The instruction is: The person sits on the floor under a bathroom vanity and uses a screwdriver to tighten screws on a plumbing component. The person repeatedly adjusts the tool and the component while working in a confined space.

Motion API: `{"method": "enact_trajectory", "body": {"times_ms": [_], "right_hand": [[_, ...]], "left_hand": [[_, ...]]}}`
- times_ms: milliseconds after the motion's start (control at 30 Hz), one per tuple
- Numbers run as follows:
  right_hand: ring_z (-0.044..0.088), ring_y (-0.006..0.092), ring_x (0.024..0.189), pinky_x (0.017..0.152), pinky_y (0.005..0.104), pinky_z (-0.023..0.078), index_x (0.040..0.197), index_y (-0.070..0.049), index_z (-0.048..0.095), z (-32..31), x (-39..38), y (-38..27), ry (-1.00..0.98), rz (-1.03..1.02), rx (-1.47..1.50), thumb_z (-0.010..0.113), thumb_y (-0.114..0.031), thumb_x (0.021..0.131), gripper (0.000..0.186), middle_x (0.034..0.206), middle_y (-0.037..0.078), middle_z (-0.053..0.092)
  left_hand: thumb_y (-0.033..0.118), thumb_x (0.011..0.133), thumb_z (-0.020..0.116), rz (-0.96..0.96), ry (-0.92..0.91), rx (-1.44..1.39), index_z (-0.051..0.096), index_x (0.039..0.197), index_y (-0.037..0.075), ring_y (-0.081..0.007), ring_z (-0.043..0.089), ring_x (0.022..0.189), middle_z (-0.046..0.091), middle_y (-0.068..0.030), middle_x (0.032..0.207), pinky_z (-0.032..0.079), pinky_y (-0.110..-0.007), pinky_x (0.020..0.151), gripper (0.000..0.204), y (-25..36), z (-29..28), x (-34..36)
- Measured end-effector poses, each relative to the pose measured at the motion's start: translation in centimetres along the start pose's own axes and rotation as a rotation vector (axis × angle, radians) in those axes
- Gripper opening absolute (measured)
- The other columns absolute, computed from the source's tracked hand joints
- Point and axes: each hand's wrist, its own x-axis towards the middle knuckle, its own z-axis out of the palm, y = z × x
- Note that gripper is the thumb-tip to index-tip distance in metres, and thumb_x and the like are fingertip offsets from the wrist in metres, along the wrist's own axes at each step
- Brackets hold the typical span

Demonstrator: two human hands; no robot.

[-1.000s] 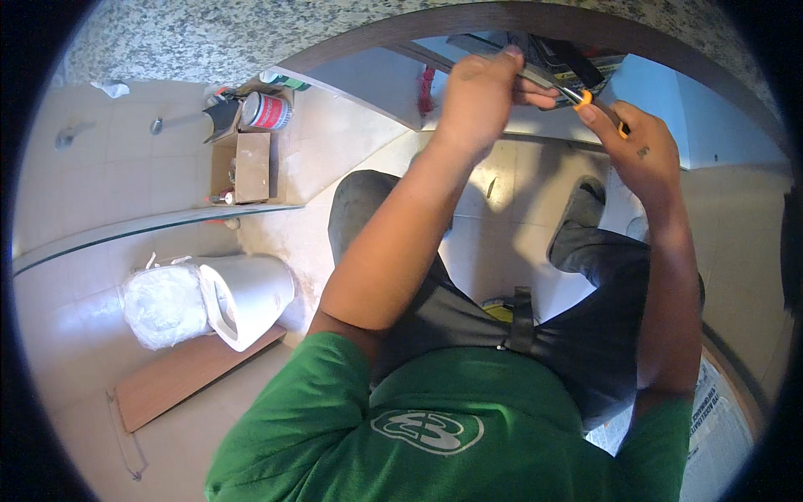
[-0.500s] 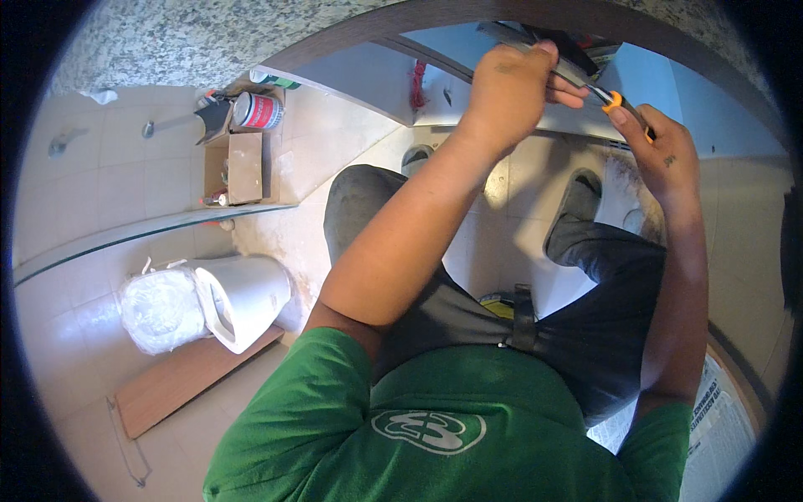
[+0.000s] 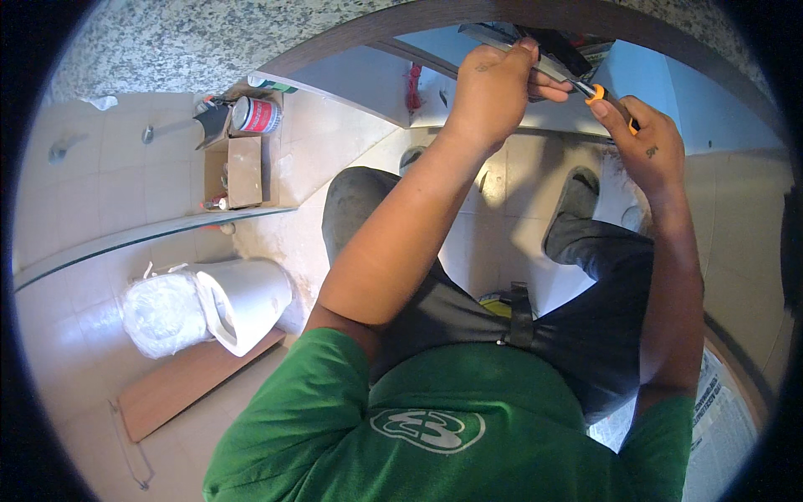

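My left hand point(image 3: 493, 92) is up beneath the stone counter, its fingers closed round a long, narrow grey metal strip point(image 3: 554, 72). In my right hand point(image 3: 646, 138) is an orange-and-black handled tool point(image 3: 596, 94), whose exact kind I cannot make out. Its metal end meets the strip's near right end, just beside my left fingertips. The strip slants from upper left down to the right. Behind it, inside the cabinet, a dark object point(image 3: 566, 52) is partly hidden by my left hand.
Overhead runs a speckled stone counter point(image 3: 192, 42) with a dark wooden edge point(image 3: 351, 38). To the left are a cardboard box point(image 3: 245, 171), a paint can point(image 3: 257, 115), a glass panel edge point(image 3: 159, 227), a toilet point(image 3: 247, 301) and a wooden board point(image 3: 196, 385).
Both hands have shifted slightly left and up together with the strip and the tool. Both grips stay the same.
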Motion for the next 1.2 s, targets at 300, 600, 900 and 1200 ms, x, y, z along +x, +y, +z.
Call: {"method": "enact_trajectory", "body": {"times_ms": [300, 600, 900, 1200], "right_hand": [[0.054, 0.0251, 0.061, 0.06, 0.0397, 0.043, 0.076, -0.003, 0.065, 0.2, 0.2, -0.4, -0.012, 0.009, 0.002, 0.062, -0.068, 0.089, 0.066, 0.064, 0.012, 0.057], [0.055, 0.0225, 0.058, 0.057, 0.0384, 0.042, 0.076, -0.004, 0.066, 0.5, 0.5, -0.2, -0.013, -0.017, 0.022, 0.064, -0.065, 0.089, 0.063, 0.063, 0.011, 0.059], [0.056, 0.0286, 0.059, 0.058, 0.0395, 0.043, 0.074, -0.003, 0.064, 0.5, 0.5, -0.6, 0.028, -0.053, -0.001, 0.063, -0.066, 0.089, 0.065, 0.062, 0.014, 0.058], [0.058, 0.03, 0.061, 0.059, 0.0415, 0.044, 0.075, -0.003, 0.065, -0.4, 0.7, -0.5, 0.009, -0.036, -0.034, 0.062, -0.068, 0.089, 0.066, 0.063, 0.014, 0.058]], "left_hand": [[0.024, 0.105, 0.047, -0.028, 0.016, 0.056, 0.061, 0.093, -0.013, -0.032, 0.075, 0.081, 0.072, -0.0296, 0.09, 0.058, -0.034, 0.08, 0.042, 0.3, -0.4, -0.1], [0.026, 0.105, 0.046, -0.016, -0.013, 0.104, 0.062, 0.096, -0.011, -0.0328, 0.075, 0.082, 0.073, -0.0291, 0.092, 0.057, -0.036, 0.08, 0.041, 0.6, -0.9, 0.0], [0.026, 0.105, 0.046, -0.016, -0.027, 0.098, 0.062, 0.095, -0.01, -0.0316, 0.075, 0.083, 0.073, -0.0284, 0.093, 0.054, -0.033, 0.077, 0.04, 0.5, -1.2, 0.2], [0.026, 0.105, 0.047, -0.031, 0.009, 0.024, 0.062, 0.094, -0.01, -0.0317, 0.075, 0.084, 0.073, -0.0282, 0.095, 0.055, -0.034, 0.076, 0.04, 0.9, -0.3, -0.3]]}}
